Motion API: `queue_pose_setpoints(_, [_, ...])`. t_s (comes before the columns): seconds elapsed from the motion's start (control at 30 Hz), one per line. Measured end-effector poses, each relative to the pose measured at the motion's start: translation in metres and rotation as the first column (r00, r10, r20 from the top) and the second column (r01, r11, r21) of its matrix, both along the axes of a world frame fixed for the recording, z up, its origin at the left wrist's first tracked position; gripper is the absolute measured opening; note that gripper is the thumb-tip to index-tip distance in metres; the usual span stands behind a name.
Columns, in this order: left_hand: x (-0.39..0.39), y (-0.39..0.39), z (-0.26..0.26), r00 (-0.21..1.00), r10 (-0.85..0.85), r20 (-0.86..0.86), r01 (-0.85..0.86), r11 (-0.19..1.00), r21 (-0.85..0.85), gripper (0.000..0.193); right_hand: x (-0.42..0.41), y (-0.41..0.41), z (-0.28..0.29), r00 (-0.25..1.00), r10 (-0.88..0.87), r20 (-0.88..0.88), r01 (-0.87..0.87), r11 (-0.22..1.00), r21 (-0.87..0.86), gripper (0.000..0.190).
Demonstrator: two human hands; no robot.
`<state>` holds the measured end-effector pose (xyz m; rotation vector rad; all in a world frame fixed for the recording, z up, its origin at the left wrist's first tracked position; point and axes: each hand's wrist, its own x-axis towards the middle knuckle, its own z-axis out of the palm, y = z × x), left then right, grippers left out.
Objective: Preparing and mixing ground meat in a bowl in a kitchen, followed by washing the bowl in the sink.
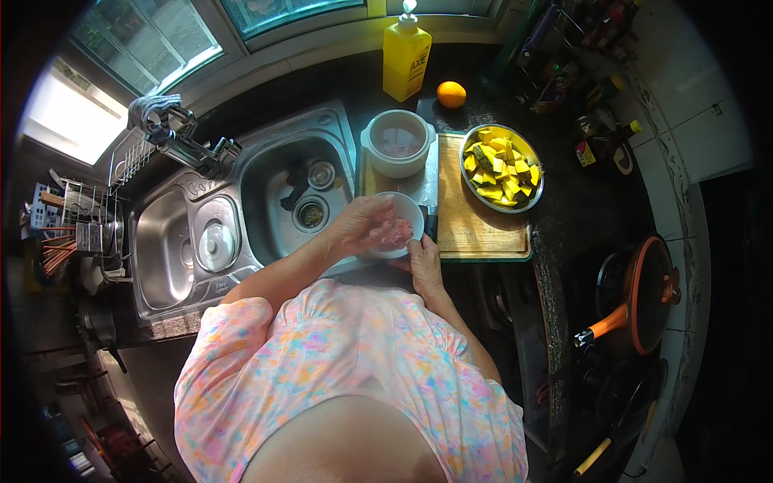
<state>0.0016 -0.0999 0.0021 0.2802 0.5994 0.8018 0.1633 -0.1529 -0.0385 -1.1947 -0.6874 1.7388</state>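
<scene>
My right hand (426,265) grips the near right rim of a small white bowl (412,208), which is tilted and has minced raw meat (401,232) in it. My left hand (365,222) reaches over the bowl's left side, fingers curled and blurred near the meat; whether they hold any of it is hidden. Just beyond stands a white lidless pot (395,164) with pinkish pieces under cloudy liquid. A cleaver lies by the bowl, its blade (430,175) partly under the pot and its black handle (430,222) towards me.
A metal bowl of cut pumpkin (504,166) sits on a wooden cutting board (477,232). Behind are an orange (451,95) and a yellow pump bottle (406,60). The steel double sink (266,169) with a faucet (187,148) lies left; an orange-handled pan (649,296) is at right.
</scene>
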Motion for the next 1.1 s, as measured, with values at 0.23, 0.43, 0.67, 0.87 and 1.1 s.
queue_pose_setpoints(0.23, [0.009, -0.006, 0.021, 0.996, 0.075, 0.042, -0.07, 0.99, -0.12, 0.021, 0.001, 0.0, 0.002, 1.0, -0.005, 0.019, 0.006, 1.0, -0.02, 0.03])
queue_pose_setpoints(0.43, [0.007, -0.002, 0.014, 0.998, 0.064, -0.015, -0.066, 0.977, -0.203, 0.024, 0.0, 0.001, -0.002, 1.0, -0.005, 0.022, 0.005, 1.0, -0.011, 0.03])
queue_pose_setpoints(0.67, [0.021, -0.005, 0.035, 0.952, 0.115, -0.283, -0.154, 0.981, -0.118, 0.034, 0.001, 0.001, 0.002, 1.0, 0.011, 0.029, -0.011, 1.0, -0.002, 0.029])
queue_pose_setpoints(0.87, [0.007, 0.033, 0.042, 0.857, 0.205, -0.473, -0.164, 0.978, 0.126, 0.035, 0.001, 0.001, 0.0, 1.0, 0.001, 0.023, -0.001, 1.0, 0.005, 0.029])
queue_pose_setpoints(1.1, [-0.004, 0.102, 0.049, 0.789, 0.293, -0.54, 0.082, 0.82, 0.566, 0.022, 0.001, -0.001, 0.004, 1.0, 0.011, 0.018, -0.011, 1.0, 0.014, 0.029])
